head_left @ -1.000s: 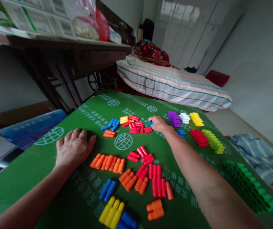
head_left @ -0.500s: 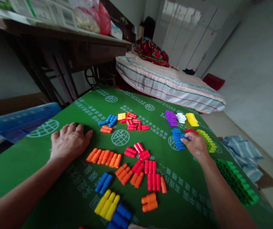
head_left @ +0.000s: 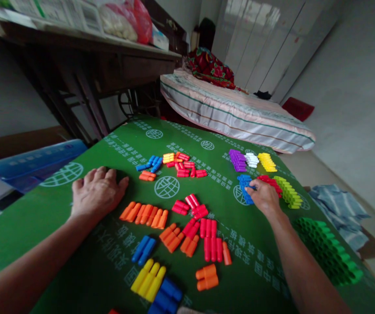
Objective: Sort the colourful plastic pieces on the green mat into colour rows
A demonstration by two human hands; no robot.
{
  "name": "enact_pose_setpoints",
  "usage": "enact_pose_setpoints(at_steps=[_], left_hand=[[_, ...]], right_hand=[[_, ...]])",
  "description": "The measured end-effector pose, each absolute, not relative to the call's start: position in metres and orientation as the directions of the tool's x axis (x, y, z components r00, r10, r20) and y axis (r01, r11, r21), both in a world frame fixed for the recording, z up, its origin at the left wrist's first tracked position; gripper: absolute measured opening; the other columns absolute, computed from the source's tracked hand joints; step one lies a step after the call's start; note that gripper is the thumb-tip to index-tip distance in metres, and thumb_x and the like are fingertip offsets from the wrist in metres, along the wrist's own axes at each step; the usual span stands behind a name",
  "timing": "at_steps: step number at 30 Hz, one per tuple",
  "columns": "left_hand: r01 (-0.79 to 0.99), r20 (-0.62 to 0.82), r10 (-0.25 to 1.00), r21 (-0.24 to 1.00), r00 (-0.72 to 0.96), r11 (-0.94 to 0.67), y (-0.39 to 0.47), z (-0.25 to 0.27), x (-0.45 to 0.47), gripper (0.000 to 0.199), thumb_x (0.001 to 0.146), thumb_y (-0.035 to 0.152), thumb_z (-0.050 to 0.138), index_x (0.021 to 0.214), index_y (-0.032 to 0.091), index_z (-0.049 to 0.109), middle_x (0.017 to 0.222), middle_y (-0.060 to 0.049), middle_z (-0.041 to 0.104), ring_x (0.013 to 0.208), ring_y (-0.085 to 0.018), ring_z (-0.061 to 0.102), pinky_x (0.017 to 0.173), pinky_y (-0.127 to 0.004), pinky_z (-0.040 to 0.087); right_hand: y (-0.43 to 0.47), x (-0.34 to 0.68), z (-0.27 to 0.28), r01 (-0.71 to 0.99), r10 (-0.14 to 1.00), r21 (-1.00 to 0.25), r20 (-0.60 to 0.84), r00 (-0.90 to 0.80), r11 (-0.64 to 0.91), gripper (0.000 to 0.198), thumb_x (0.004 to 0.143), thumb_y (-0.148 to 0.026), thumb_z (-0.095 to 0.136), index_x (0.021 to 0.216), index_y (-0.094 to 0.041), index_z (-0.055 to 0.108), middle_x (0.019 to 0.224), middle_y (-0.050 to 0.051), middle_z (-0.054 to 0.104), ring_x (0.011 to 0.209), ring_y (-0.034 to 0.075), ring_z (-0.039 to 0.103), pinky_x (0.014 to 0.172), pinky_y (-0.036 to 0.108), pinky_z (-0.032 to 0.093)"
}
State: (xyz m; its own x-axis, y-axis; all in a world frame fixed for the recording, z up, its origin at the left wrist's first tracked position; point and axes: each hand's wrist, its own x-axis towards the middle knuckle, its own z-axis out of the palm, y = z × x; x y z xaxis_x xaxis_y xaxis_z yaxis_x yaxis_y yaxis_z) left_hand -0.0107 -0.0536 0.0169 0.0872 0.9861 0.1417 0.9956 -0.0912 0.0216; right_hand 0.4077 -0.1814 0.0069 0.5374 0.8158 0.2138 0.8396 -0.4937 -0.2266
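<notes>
My left hand (head_left: pixel 98 192) lies flat on the green board (head_left: pixel 102 257) at the left, fingers spread, holding nothing. At the right, my right hand (head_left: pixel 264 196) has its thumb and fingers closed at the near side of a stack of blue plastic pegs (head_left: pixel 244 185). A blue piece seems pinched there, partly hidden by the fingers. Just behind that hand is a group of red pegs (head_left: pixel 270 183), with lime-green pegs (head_left: pixel 287 192) beside it. A row of joined orange pegs (head_left: pixel 144 214) lies nearest my left hand.
Purple (head_left: pixel 237 160), white (head_left: pixel 252 160) and yellow pegs (head_left: pixel 266 162) stand grouped farther back. A green block of tubes (head_left: pixel 328 250) lies at the right edge. Loose red pegs (head_left: pixel 211 240) and yellow pegs (head_left: pixel 148 280) are in front. A bed (head_left: pixel 236 111) stands behind the board.
My right hand has shifted slightly toward the blue stack, and the blue piece in its fingers is now against the stack. My left hand stays put. The view has moved slightly.
</notes>
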Motion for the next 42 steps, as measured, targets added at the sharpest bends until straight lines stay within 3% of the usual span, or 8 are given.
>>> enact_pose_setpoints(at_steps=[20,42], left_hand=[[0.995,0.164,0.982,0.026,0.090,-0.096,-0.0536,0.0148,-0.0103,0.064,0.085,0.055,0.013,0.113,0.014,0.054,0.133,-0.018,0.048,0.130,-0.036,0.037,0.102,-0.054,0.035],[0.996,0.168,0.982,0.029,0.083,-0.089,-0.0516,0.0116,-0.0118,0.063,0.086,0.055,0.014,0.114,0.015,0.053,0.135,-0.018,0.047,0.131,-0.036,0.037,0.101,-0.054,0.036]], right_hand=[[-0.1785,0.4012,0.0106,0.830,0.818,-0.143,0.147,0.557,-0.539,0.025,0.084,-0.039,0.059,0.101,-0.023,0.069,0.094,0.006,0.074,0.086,0.024,0.067,0.065,0.029,0.042],[-0.1812,0.3987,0.0129,0.823,0.808,-0.192,0.172,0.564,-0.534,0.027,0.084,-0.038,0.059,0.101,-0.020,0.069,0.097,0.010,0.073,0.089,0.026,0.067,0.069,0.031,0.044]])
